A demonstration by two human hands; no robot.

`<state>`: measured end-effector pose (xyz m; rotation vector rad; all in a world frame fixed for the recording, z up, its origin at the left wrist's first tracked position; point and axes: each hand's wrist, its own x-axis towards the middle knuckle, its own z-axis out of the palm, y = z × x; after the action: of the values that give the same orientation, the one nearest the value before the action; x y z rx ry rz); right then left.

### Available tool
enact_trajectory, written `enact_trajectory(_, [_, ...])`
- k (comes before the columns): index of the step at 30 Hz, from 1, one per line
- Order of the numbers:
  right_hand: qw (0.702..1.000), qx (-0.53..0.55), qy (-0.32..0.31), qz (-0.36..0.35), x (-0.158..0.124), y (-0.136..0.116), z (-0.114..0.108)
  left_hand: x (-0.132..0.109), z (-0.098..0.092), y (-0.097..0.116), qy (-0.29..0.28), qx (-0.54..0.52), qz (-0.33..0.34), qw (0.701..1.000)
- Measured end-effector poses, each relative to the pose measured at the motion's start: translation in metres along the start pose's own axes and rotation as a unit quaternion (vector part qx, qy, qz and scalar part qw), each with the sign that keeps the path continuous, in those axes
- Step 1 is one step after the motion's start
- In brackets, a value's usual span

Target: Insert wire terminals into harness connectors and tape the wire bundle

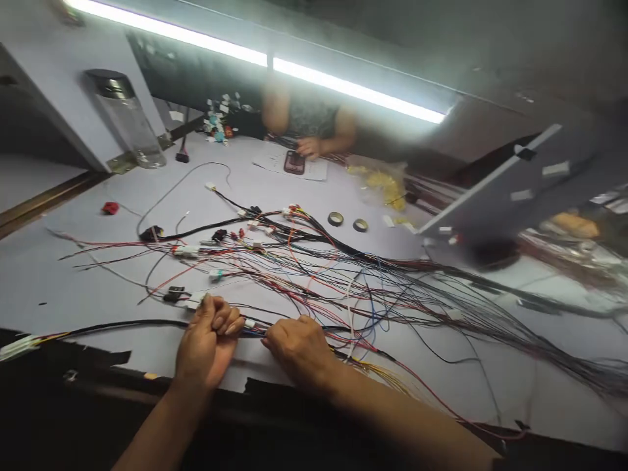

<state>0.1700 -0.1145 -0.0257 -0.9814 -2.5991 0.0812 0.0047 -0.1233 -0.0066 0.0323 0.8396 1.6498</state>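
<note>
My left hand point(209, 340) is closed, fingers curled, around a bundle of wires near the front of the table. Just to its right, my right hand point(301, 350) has its fingers closed on the same wire bundle point(252, 332), palm down. A short length shows between the hands, with a small white piece on it. From my left hand a black-sleeved branch point(132, 324) runs left to a white connector point(18, 347). Right behind my left hand lie a white connector point(196, 301) and a black connector point(174, 294). The fingertips' exact hold is partly hidden.
Loose wires point(314, 281) with several connectors spread across the white table point(118, 278). Two tape rolls point(335, 218) lie beyond them. A glass bottle point(131, 124) stands back left. Opposite, another person's hand point(309, 147) is near a phone point(294, 162). A slanted panel point(495, 176) rises at right.
</note>
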Motion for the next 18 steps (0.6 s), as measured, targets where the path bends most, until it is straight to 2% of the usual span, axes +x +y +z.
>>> enact_trajectory(5, [0.999,0.032,0.004,-0.019,-0.021,0.021,-0.002,0.005,-0.001,-0.003,-0.006,0.053,0.025,0.998])
enact_trajectory(11, [0.972,0.213,0.097,-0.036,-0.054,0.047,-0.023,0.007,0.0,-0.001,0.0,0.067,0.044,0.997])
enact_trajectory(14, [0.966,0.221,0.132,0.014,-0.071,0.065,-0.034,0.007,0.002,-0.002,0.014,0.061,0.056,0.996])
enact_trajectory(18, [0.968,0.204,0.126,0.069,-0.079,0.072,-0.055,0.006,0.005,-0.005,0.02,0.081,0.072,0.994])
